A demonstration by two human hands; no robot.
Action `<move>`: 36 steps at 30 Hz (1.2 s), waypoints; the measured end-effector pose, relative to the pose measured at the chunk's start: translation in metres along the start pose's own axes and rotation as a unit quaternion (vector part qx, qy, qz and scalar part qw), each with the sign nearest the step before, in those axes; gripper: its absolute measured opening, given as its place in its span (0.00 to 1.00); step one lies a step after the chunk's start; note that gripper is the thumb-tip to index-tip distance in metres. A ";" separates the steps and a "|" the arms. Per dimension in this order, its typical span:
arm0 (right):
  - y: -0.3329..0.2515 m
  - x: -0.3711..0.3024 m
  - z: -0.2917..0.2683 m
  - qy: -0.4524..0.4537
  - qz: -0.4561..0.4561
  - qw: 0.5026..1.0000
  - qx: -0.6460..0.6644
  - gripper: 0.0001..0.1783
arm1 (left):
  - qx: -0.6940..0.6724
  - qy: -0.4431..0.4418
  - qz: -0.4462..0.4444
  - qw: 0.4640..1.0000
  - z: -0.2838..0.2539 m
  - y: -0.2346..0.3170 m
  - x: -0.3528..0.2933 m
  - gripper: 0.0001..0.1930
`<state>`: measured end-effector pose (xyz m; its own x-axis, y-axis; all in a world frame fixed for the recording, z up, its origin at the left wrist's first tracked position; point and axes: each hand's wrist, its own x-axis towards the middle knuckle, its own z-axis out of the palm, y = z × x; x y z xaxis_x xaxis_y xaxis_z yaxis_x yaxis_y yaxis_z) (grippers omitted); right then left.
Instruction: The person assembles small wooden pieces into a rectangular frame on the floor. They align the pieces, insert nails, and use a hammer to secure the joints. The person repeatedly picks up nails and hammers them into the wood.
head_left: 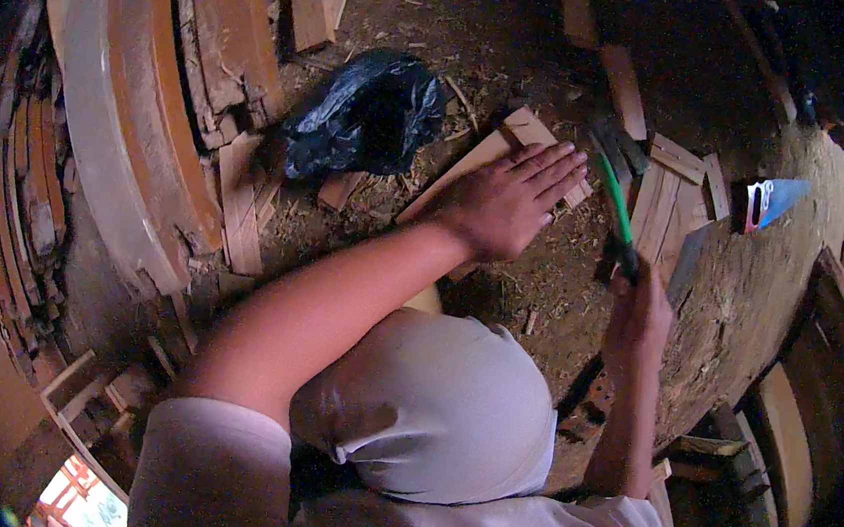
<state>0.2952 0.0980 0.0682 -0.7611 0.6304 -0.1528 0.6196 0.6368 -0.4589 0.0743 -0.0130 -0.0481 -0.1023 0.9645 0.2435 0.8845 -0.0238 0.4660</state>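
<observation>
Spanning the view: dirt floor (549, 300), black plastic bag (329, 120) on it, wooden board (492, 151) near bag. Left hand (510, 201) flat over board, fingers straight, nearly together. Right hand (641, 308): fingers wrapped round green-handled hammer (616, 196), head blurred, beside board.

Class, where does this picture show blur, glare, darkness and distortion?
Head view: the edges fall black; long boards bend at left; the black bag glints; the lower-left opening is washed out; the green-handled tool in the right hand blurs at its far end, perhaps from motion.
</observation>
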 end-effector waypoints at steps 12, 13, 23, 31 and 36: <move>-0.007 -0.015 0.039 0.058 -0.020 0.998 0.008 0.16 | 0.038 -0.020 0.007 0.999 -0.005 0.003 -0.003 0.36; -0.005 -0.013 0.044 0.042 -0.019 0.998 -0.042 0.16 | 0.041 -0.011 0.021 0.999 -0.004 0.000 -0.002 0.36; -0.028 -0.018 0.037 0.052 0.030 0.998 -0.024 0.15 | 0.060 -0.051 0.013 0.997 -0.006 0.004 -0.002 0.32; -0.022 -0.032 0.035 0.119 -0.015 0.992 -0.042 0.27 | 0.062 -0.011 0.008 0.998 -0.009 0.005 -0.002 0.31; 0.001 -0.014 0.065 0.049 -0.020 0.995 -0.084 0.25 | 0.025 -0.037 -0.021 0.999 0.008 -0.001 0.002 0.31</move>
<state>0.2940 0.0607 0.0130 -0.7689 0.6375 -0.0478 0.6182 0.7224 -0.3098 0.0769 -0.0086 -0.0543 -0.1082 0.9812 0.1598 0.9014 0.0290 0.4320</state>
